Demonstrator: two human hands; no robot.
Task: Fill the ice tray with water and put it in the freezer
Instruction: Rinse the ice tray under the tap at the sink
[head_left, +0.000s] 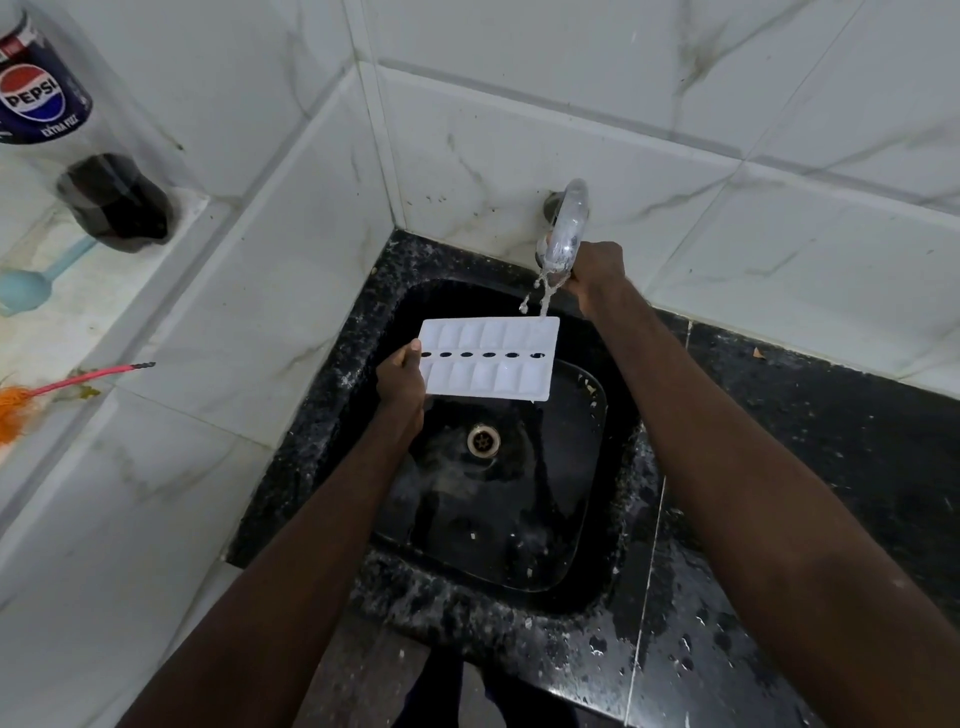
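While the left hand (400, 382) pinched one end of the ice tray (488, 358), opposite end under the tap (567, 223) gripped by the right hand (597, 275), this stiff, slippery tray was judged to need both ends.

**Both arms out, both hands gripping**

The bare left arm reaches forward from the lower left. The left hand (400, 380) pinches the short end of the ice tray (488, 358), thumb on top. The bare right arm stretches further from the lower right, and the right hand (597, 275) curls round the tap (567, 223).
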